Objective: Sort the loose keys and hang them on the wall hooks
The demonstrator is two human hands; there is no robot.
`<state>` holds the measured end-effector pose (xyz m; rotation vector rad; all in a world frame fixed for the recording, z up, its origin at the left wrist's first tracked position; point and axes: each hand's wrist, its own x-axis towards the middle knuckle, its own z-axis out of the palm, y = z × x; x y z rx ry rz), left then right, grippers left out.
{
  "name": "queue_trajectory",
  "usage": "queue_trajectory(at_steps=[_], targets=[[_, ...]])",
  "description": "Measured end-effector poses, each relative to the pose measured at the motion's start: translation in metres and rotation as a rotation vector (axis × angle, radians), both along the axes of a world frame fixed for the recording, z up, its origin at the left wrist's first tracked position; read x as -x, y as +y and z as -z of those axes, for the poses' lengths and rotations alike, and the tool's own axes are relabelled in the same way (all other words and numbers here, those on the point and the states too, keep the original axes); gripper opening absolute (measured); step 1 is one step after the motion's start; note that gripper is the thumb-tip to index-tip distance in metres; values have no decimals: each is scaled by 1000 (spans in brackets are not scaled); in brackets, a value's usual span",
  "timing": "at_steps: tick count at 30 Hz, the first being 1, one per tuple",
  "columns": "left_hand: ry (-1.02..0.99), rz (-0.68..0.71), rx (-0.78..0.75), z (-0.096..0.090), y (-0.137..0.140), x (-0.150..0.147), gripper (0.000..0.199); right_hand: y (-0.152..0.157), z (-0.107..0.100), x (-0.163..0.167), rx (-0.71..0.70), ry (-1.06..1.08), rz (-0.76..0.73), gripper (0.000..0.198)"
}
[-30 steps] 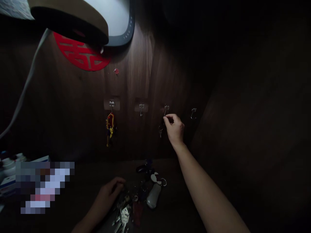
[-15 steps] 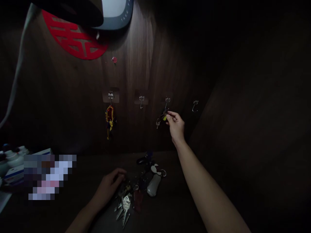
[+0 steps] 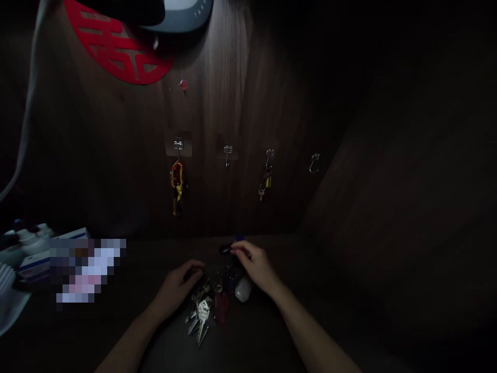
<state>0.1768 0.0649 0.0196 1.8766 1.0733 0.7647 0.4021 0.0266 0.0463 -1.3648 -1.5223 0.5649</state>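
Note:
My right hand (image 3: pixel 254 263) is over the back of a heap of keys, thumb and fingers together on a black loop (image 3: pixel 225 249). A bit of blue shows behind its fingertips. My left hand (image 3: pixel 179 282) rests at the heap's left side, thumb and fingers loosely curved and apart, holding nothing. Silver keys (image 3: pixel 203 311) fan out towards me. Beside them lie a dark red tag (image 3: pixel 221 305) and a pale grey fob (image 3: pixel 243 290), partly hidden by my right hand. On the wall, a small key bunch (image 3: pixel 265 181) with a yellow piece hangs from a hook (image 3: pixel 269 153).
A red-and-yellow braided cord (image 3: pixel 177 178) hangs from the leftmost hook. Two bare hooks are a middle one (image 3: pixel 228 151) and a far-right one (image 3: pixel 315 161). At left stand white bottles (image 3: pixel 33 241) and a box (image 3: pixel 34 263). A cap (image 3: pixel 182 18) hangs above.
My right hand has let go of the key bunch with the yellow piece, now hanging on its hook, and has come down to the heap. My left hand stays beside the keys.

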Motion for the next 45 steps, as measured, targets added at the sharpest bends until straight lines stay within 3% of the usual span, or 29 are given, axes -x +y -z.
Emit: queue_trajectory(at_steps=[3,6,13,18,26,32,38,45], targets=[[16,83,-36,2,-2,1,33,-15,15,8,6,-243,-115,30],[32,135,-83,4,-3,3,36,-21,24,4,-12,-352,-160,37],[48,111,-161,7,0,6,25,-24,37,-24,-14,-395,13,26],[39,-22,-186,11,9,17,22,-19,41,-37,-45,-408,146,22],[-14,-258,-89,7,22,35,26,-17,47,-41,-72,-453,202,22],[-75,-304,-17,7,23,34,29,-20,40,-25,-171,-452,243,21],[-100,-248,-31,9,21,31,32,-24,20,12,-172,-473,59,21],[-3,-193,-206,8,18,35,26,-16,4,44,-103,-480,-96,21]])
